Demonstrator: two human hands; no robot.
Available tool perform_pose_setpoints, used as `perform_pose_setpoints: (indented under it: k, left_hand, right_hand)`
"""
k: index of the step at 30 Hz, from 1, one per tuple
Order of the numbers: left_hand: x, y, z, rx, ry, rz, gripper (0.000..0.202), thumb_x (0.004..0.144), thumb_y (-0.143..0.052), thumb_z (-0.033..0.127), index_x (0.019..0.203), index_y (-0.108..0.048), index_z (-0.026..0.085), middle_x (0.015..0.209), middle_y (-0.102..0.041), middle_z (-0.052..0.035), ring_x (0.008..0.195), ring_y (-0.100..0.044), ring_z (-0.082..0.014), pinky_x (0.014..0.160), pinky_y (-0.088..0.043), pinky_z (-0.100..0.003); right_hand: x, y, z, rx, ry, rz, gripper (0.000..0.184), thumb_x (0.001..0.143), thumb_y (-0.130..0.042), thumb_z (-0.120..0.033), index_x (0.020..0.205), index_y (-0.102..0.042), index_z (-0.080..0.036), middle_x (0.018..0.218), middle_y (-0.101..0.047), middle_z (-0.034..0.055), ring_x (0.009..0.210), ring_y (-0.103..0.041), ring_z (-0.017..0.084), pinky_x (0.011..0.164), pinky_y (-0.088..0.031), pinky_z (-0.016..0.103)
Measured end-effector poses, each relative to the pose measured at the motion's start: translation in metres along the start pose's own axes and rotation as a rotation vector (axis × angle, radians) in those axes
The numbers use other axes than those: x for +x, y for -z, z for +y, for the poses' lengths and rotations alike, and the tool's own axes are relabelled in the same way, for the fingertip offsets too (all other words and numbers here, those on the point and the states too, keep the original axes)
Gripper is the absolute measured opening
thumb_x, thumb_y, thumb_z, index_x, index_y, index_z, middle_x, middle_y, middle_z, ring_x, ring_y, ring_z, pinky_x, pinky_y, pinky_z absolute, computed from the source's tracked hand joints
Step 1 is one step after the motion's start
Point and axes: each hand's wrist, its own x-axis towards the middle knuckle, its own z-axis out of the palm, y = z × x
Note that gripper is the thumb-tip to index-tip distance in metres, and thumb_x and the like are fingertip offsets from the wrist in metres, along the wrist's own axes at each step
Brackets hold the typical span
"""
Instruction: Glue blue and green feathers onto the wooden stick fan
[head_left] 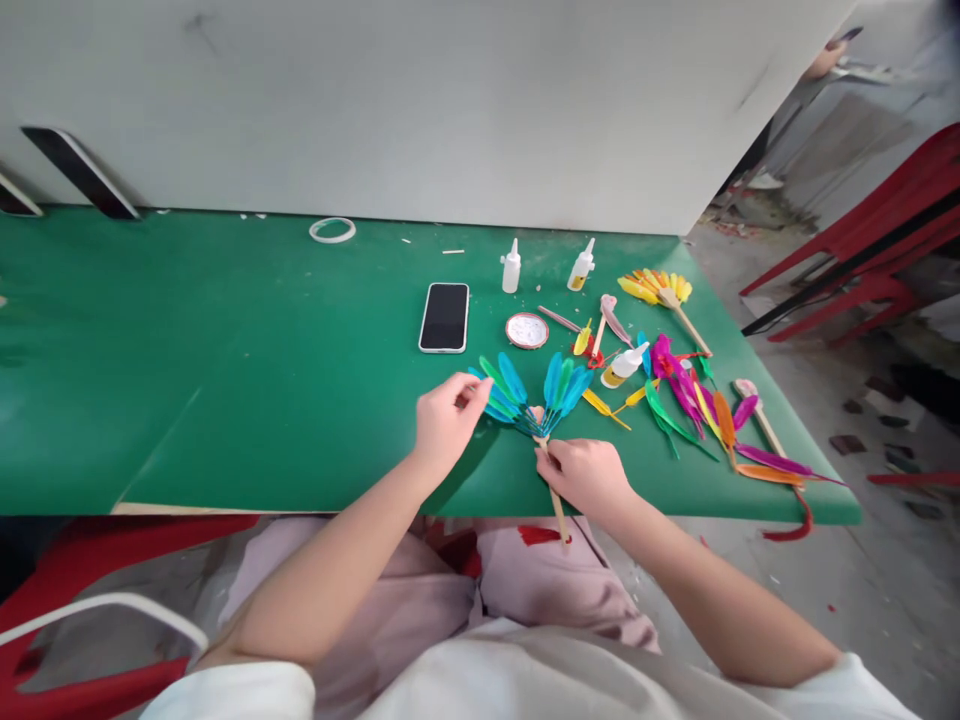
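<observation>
A fan of blue and green feathers (564, 385) is fixed to a flat wooden stick (556, 505). My right hand (586, 474) wraps round this stick just below the feathers, and the stick's lower end reaches past the table edge, with a red tassel (538, 536) by it over my lap. My left hand (452, 425) is closed in a pinch at the outer tips of the feathers on the fan's left side; the fingers partly hide what they grip. Nearest my right hand lie a glue bottle (621, 368), tipped over, and loose yellow feathers (606, 407).
On the green table (225, 380) are a phone (444, 318), a round lid with white contents (527, 331), two upright glue bottles (511, 268), a tape ring (332, 231), a yellow feather fan (658, 286) and loose coloured feathers (679, 385). A white panel (420, 110) rises behind.
</observation>
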Motion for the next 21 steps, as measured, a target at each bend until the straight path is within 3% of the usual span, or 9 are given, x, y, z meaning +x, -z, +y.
perform_pose_setpoints:
  k: [2,4,8,11,14,17,19,21]
  left_hand:
    - [0.006,0.005,0.000,-0.149,0.054,0.188,0.028,0.078,-0.056,0.039,0.097,-0.055,0.018,0.095,-0.060,-0.0057,0.085,-0.057,-0.0131,0.067,-0.045,-0.020]
    - [0.011,0.007,0.001,-0.360,0.123,0.239,0.046,0.075,-0.061,0.036,0.115,-0.044,0.021,0.117,-0.051,-0.0088,0.104,-0.052,-0.0161,0.079,-0.046,-0.024]
    - [0.014,0.005,0.006,-0.798,0.339,-0.066,0.061,0.071,-0.066,0.032,0.123,-0.033,0.024,0.108,-0.058,-0.0073,0.093,-0.059,-0.0180,0.074,-0.051,-0.031]
    - [0.013,0.006,0.007,-0.869,0.418,-0.076,0.054,0.067,-0.070,0.029,0.112,-0.041,0.020,0.095,-0.061,-0.0045,0.082,-0.062,-0.0179,0.068,-0.053,-0.032]
    - [0.013,0.008,0.004,-0.881,0.437,-0.018,0.047,0.067,-0.070,0.029,0.105,-0.044,0.019,0.091,-0.062,-0.0028,0.079,-0.062,-0.0163,0.067,-0.054,-0.031]
    - [0.012,0.008,0.003,-0.902,0.429,-0.006,0.045,0.067,-0.069,0.028,0.104,-0.045,0.020,0.092,-0.062,-0.0022,0.079,-0.063,-0.0159,0.068,-0.054,-0.031]
    - [0.011,0.007,0.005,-0.901,0.427,-0.014,0.045,0.067,-0.069,0.029,0.104,-0.045,0.020,0.091,-0.062,-0.0022,0.078,-0.063,-0.0160,0.067,-0.054,-0.031]
    - [0.010,0.006,0.006,-0.899,0.430,-0.031,0.046,0.067,-0.069,0.029,0.106,-0.045,0.020,0.092,-0.063,-0.0025,0.077,-0.063,-0.0161,0.066,-0.054,-0.031]
  right_hand:
    - [0.003,0.000,-0.006,0.009,-0.031,0.114,0.034,0.079,-0.049,-0.028,0.047,-0.052,-0.018,0.041,-0.053,-0.0011,0.039,-0.047,0.008,0.043,-0.017,0.025]
    - [0.009,-0.001,-0.013,0.030,-0.041,0.226,0.035,0.080,-0.048,-0.028,0.046,-0.050,-0.018,0.041,-0.051,-0.0021,0.041,-0.049,0.008,0.043,-0.019,0.024]
    - [0.024,-0.006,-0.026,0.084,0.012,0.323,0.035,0.081,-0.048,-0.026,0.047,-0.048,-0.018,0.042,-0.050,-0.0025,0.043,-0.048,0.007,0.044,-0.021,0.024]
    - [0.032,-0.007,-0.033,0.233,-0.026,0.266,0.036,0.082,-0.049,-0.032,0.048,-0.048,-0.017,0.044,-0.050,-0.0020,0.044,-0.047,0.007,0.045,-0.024,0.022]
    - [0.039,-0.006,-0.035,0.643,-0.237,0.106,0.034,0.078,-0.053,-0.045,0.056,-0.050,-0.018,0.047,-0.048,-0.0035,0.046,-0.046,0.008,0.045,-0.032,0.020]
    - [0.049,-0.004,-0.035,1.264,-0.513,-0.046,0.035,0.072,-0.056,-0.051,0.086,-0.056,-0.019,0.065,-0.057,-0.0018,0.056,-0.055,0.012,0.047,-0.044,0.022]
    - [0.058,-0.005,-0.036,1.608,-0.591,-0.147,0.043,0.071,-0.059,-0.050,0.101,-0.055,-0.019,0.076,-0.062,0.0016,0.066,-0.061,0.015,0.052,-0.051,0.026]
    - [0.065,-0.008,-0.038,1.787,-0.603,-0.190,0.041,0.068,-0.064,-0.046,0.097,-0.058,-0.017,0.075,-0.064,0.0027,0.066,-0.062,0.015,0.060,-0.054,0.029]
